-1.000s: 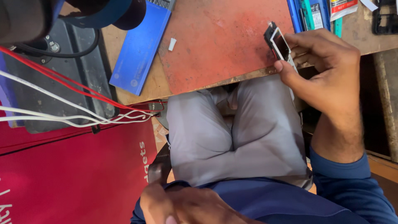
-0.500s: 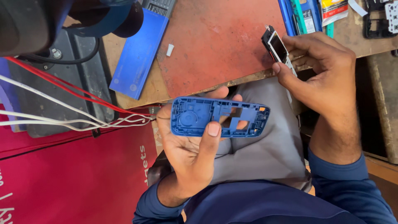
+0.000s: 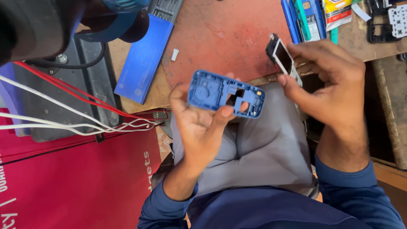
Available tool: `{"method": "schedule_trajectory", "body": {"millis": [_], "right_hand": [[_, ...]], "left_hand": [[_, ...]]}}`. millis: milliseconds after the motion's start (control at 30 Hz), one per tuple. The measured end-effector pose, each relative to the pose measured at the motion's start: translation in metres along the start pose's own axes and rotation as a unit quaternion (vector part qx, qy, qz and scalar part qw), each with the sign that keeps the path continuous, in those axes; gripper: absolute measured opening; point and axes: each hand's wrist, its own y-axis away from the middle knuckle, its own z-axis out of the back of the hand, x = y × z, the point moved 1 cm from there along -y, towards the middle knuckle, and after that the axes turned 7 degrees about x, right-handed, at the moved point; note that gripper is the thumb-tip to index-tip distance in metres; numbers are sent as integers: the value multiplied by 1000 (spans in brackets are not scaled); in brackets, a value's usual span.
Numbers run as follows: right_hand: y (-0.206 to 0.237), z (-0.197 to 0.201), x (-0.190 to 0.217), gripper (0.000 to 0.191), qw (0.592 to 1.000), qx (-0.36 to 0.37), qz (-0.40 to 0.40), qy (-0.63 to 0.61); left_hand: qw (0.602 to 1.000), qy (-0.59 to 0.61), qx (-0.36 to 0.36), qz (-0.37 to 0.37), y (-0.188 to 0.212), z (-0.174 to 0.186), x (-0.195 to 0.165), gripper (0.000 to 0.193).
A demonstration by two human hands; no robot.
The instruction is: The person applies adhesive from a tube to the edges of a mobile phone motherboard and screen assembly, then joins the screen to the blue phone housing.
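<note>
The left hand (image 3: 199,123) holds a blue plastic phone shell (image 3: 226,94). The thumb is on one end and the fingers curl up from under it, so the hand is closed on the shell. The shell lies flat, with its hollow inside facing up, above the person's grey lap (image 3: 258,148).

The right hand (image 3: 330,85) pinches a small phone part with a white screen (image 3: 283,57) between thumb and fingertips. The part is tilted and sits at the edge of the red mat (image 3: 224,34). The two hands are near each other but the two parts do not touch.

Half a second ago the blue shell was lower, down over the lap. Now the left hand has lifted it up, closer to the edge of the table and closer to the screen part. The right hand has stayed in almost the same spot with the same pinch.

On the table, a long flat blue box (image 3: 144,59) lies slanted beside the red mat. A tiny white bit (image 3: 174,54) lies on the mat. At the top right there are blue tools (image 3: 303,17) side by side, and a small packet in yellow, white and red (image 3: 338,10) next to them. A black frame (image 3: 381,23) lies at the far right. On the left, red and white wires (image 3: 72,114) run over a dark grey box (image 3: 80,85). Below that is a big red sheet with white letters (image 3: 76,182).
</note>
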Motion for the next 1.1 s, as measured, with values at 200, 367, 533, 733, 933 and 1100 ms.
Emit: {"method": "schedule_trajectory", "body": {"millis": [200,367,533,733,933,1100], "right_hand": [[6,-1,16,45,993,13,60,97],[2,0,7,43,986,-20,64,155],[1,-1,-2,43,983,-29,50,172],[-2,-1,-3,43,986,-28,22,160],[-1,-3,7,44,979,-17,88,185],[7,-16,15,48,980,17,127,155]], "left_hand": [[999,-10,18,31,-16,14,17,81],[998,-61,25,-5,-14,16,14,79],[990,-129,21,-48,-13,18,12,72],[948,-294,35,-113,-6,18,7,70],[988,-152,25,-33,-11,22,14,72],[995,4,67,76,-22,30,25,81]]}}
